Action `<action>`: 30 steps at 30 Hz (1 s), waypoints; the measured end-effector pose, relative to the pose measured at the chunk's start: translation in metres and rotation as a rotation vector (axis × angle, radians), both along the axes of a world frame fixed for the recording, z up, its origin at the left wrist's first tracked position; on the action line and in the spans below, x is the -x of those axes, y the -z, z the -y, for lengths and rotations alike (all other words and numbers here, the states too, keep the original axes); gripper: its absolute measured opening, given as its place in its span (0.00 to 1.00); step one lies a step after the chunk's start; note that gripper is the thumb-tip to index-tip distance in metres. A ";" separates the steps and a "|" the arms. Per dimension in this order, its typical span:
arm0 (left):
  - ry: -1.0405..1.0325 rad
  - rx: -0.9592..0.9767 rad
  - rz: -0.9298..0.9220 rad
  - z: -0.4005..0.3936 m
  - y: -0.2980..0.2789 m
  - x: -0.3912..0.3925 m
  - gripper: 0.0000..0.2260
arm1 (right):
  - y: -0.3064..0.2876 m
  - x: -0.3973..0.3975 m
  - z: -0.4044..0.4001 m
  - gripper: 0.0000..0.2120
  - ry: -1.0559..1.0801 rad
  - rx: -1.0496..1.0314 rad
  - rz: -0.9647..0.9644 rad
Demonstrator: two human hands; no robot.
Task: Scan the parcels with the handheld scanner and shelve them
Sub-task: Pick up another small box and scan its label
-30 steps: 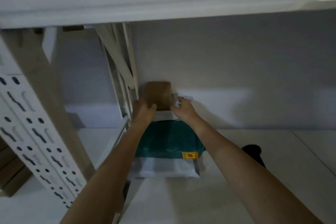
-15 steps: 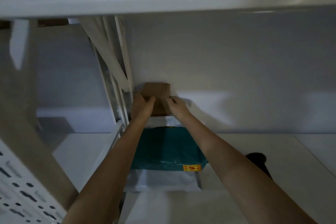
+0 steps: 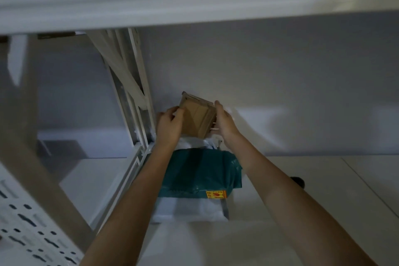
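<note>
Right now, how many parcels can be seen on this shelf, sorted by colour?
Brown cardboard parcel, held between left hand and right hand: 1
Teal bag: 1
White bag under the teal one: 1
White bag behind the teal one, partly hidden: 1
Total: 4

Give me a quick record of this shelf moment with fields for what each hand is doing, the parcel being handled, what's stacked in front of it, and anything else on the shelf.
left hand: left hand grips the left side of the brown cardboard parcel
right hand: right hand holds its right side
parcel: tilted, at the back of the shelf near the wall
in front: teal mailer bag lying on a white mailer bag
other: dark object right of the right forearm, too hidden to identify
</note>
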State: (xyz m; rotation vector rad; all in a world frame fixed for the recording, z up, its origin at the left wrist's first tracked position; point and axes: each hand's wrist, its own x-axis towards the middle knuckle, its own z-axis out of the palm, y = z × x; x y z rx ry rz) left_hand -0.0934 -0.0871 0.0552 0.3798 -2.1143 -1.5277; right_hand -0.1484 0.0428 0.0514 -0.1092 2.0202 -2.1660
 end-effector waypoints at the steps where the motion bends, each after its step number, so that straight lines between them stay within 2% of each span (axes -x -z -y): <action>1: -0.002 -0.040 -0.004 -0.001 0.000 -0.001 0.19 | -0.004 -0.003 -0.005 0.25 -0.005 0.019 0.010; 6: 0.056 -0.155 -0.019 -0.011 0.001 -0.011 0.16 | -0.012 -0.012 -0.034 0.22 0.050 0.066 -0.037; 10: 0.075 -0.202 -0.050 -0.033 0.001 -0.021 0.12 | -0.006 -0.021 -0.054 0.20 0.104 -0.035 -0.163; 12: 0.095 -0.195 -0.045 -0.041 0.003 -0.024 0.13 | -0.002 -0.027 -0.064 0.16 0.128 -0.074 -0.206; 18: 0.249 -0.260 0.013 -0.060 0.013 -0.022 0.12 | 0.004 -0.046 -0.099 0.16 0.173 0.097 -0.120; 23: 0.353 -0.257 -0.015 -0.086 0.019 -0.026 0.09 | 0.017 -0.065 -0.122 0.08 0.286 0.041 -0.203; 25: 0.392 -0.247 -0.014 -0.096 0.022 -0.028 0.07 | 0.024 -0.071 -0.132 0.10 0.337 0.001 -0.221; 30: 0.449 -0.131 0.041 -0.119 0.029 -0.040 0.17 | 0.032 -0.088 -0.160 0.13 0.412 -0.080 -0.193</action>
